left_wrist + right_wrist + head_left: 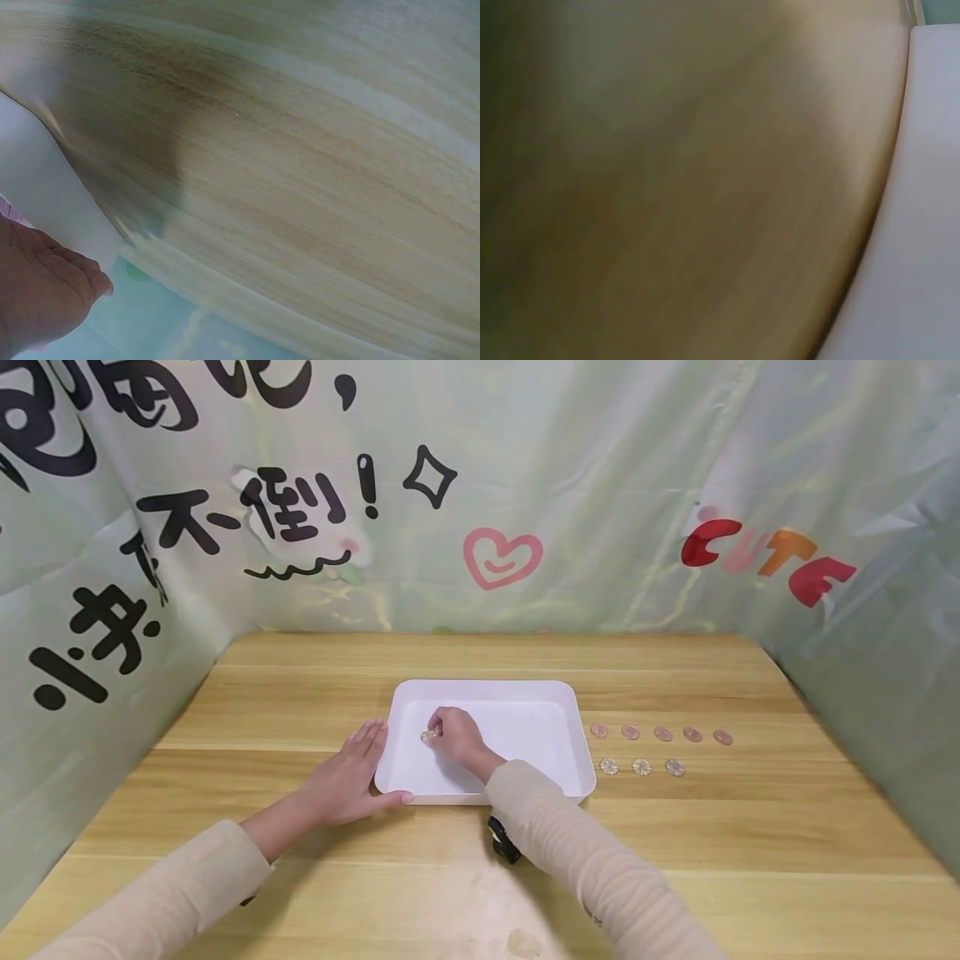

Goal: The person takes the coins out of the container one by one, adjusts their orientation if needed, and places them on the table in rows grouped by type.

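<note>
A white rectangular tray (517,727) lies on the wooden table. My left hand (341,785) rests against its left side with the fingers straight, the thumb spread along the front edge. In the left wrist view that hand (45,292) is beside the white tray wall (56,187). Over the left part of the tray, my right hand (459,739) pinches a small round, clear, gold-tinted disc (428,736) with its fingertips. Whether the disc touches the tray floor I cannot tell. The right wrist view shows only the tray (915,202) and blurred table, no hand.
Right of the tray lies a back row of several pink round discs (662,734). Nearer me is a row of three clear round discs (641,767). A printed curtain (600,510) encloses the table (750,843) at the back and both sides.
</note>
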`<act>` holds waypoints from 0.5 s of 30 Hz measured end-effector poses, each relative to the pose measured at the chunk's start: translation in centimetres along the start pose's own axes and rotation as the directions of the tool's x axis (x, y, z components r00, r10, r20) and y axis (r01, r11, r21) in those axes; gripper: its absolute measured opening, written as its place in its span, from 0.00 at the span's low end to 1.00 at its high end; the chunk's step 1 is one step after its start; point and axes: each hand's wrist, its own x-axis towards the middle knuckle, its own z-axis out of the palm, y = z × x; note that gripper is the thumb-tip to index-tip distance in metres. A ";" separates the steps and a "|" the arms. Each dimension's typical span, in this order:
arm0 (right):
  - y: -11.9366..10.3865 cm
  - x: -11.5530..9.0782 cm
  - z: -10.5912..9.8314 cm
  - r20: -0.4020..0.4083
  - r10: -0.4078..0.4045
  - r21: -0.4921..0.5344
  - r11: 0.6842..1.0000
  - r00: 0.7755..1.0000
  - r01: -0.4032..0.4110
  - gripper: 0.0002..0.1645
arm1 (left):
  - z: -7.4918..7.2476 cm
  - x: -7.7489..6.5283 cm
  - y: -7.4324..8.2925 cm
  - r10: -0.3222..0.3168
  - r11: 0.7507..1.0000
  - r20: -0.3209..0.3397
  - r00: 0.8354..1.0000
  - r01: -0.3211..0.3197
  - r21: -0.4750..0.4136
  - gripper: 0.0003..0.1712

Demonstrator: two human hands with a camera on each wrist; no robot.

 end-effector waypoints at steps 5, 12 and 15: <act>-0.4 0.0 -0.2 0.049 0.027 -0.038 0.999 0.998 -0.026 0.07 | 0.0 0.0 0.0 -0.001 1.000 -0.004 1.000 0.001 -0.002 0.59; -0.9 -0.1 -0.5 0.107 0.053 -0.113 0.993 0.993 -0.041 0.07 | -0.1 0.0 0.0 0.002 1.000 0.002 1.000 -0.002 0.003 0.59; -0.9 -0.1 -0.5 0.119 0.045 -0.144 0.989 0.992 -0.028 0.07 | -0.1 0.0 0.1 -0.002 1.000 0.003 1.000 0.002 -0.002 0.59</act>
